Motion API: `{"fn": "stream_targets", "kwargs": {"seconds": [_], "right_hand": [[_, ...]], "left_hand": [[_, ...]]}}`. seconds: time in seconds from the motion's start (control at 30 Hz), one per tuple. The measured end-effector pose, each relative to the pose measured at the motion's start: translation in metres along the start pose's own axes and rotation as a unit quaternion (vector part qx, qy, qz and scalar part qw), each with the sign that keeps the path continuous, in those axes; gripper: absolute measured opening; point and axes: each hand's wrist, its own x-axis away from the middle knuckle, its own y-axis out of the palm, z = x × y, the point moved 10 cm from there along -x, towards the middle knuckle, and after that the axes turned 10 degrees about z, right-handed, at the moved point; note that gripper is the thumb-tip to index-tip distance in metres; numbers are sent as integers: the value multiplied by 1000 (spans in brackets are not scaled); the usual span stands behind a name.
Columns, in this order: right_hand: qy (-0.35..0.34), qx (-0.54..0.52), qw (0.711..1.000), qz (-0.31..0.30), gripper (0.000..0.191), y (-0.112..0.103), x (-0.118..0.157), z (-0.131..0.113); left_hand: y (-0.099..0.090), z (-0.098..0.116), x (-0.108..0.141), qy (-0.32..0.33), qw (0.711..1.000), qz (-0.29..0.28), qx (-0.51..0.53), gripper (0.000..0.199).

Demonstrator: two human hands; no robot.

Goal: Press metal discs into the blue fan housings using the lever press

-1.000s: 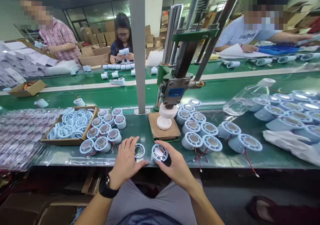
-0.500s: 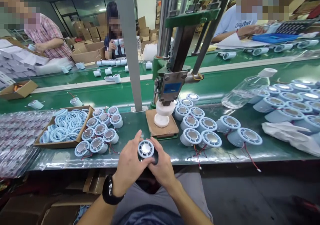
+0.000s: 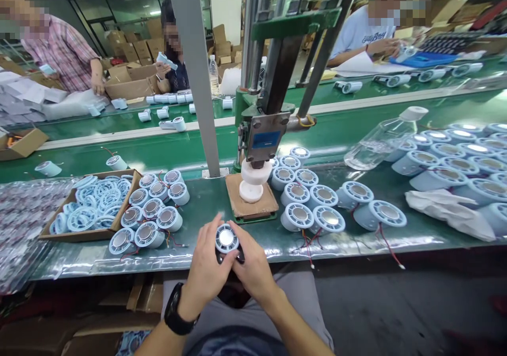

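Observation:
Between my two hands is a light blue round part (image 3: 227, 238) with a shiny silver centre, facing up at the bench's front edge. My left hand (image 3: 209, 263) wraps its left side, and my right hand (image 3: 253, 263) holds the right side. Both thumbs press near its lower rim, where something dark shows beneath. Just beyond stands a green press (image 3: 266, 134) with a white upper pad above a white round seat (image 3: 251, 191) on a brown board (image 3: 236, 202). Nothing sits between the two white pieces that I can make out.
Left stands a box of blue rings (image 3: 103, 233) beside several blue motor units (image 3: 152, 209). More units (image 3: 298, 216) fill the right, with a clear bottle (image 3: 368, 147) and white cloth (image 3: 447, 211). A grey post (image 3: 198, 76) rises behind; three people work across the green belt (image 3: 158, 150).
My fingers have closed further round the blue part, the left ones now together. The view has shifted slightly. Across the belt, the middle person holds a white-blue item lower and tilted.

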Motion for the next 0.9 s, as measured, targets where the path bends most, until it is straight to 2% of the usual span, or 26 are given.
{"fn": "stream_targets", "kwargs": {"seconds": [0.1, 0.17, 0.2, 0.27, 0.33, 0.4, 0.43, 0.47, 0.53, 0.6, 0.63, 0.7, 0.77, 0.9], "right_hand": [[-37, 50, 994, -92, 68, -6, -8, -9], [-80, 93, 983, -134, 68, -29, -33, -27], [-109, 114, 979, -125, 66, -49, -55, -43], [-171, 155, 972, -35, 58, -103, -117, -84], [-220, 200, 948, 114, 48, -163, -189, -131], [-219, 216, 922, 236, 49, -209, -258, -165], [-204, 204, 920, 266, 47, -222, -289, -173], [-176, 184, 928, 271, 43, -229, -319, -173], [-129, 154, 947, 249, 38, -228, -363, -166], [-116, 152, 955, 225, 70, -220, -382, -156], [-122, 158, 954, 223, 75, -217, -385, -154], [-130, 159, 951, 229, 66, -215, -382, -150], [-117, 143, 953, 241, 58, -217, -377, -147], [-109, 77, 958, 253, 67, -227, -359, -157]], "left_hand": [[8, -14, 1, -46, 998, -19, 47, 52], [8, -22, -10, -90, 994, -24, 59, 52], [5, -23, -19, -103, 993, -21, 60, 53], [-3, -16, -44, -101, 993, -1, 64, 54], [-9, -3, -74, -78, 994, 23, 73, 55], [-5, 11, -101, -60, 993, 34, 92, 57], [1, 18, -112, -54, 992, 34, 105, 58], [9, 24, -122, -48, 991, 32, 118, 59], [28, 34, -134, -37, 987, 21, 155, 59], [47, 42, -141, -32, 978, 3, 206, 58], [57, 44, -142, -35, 972, -10, 231, 57], [73, 45, -142, -51, 962, -40, 266, 53], [81, 44, -141, -61, 958, -54, 277, 50], [77, 40, -138, -56, 954, -21, 294, 51]]}}
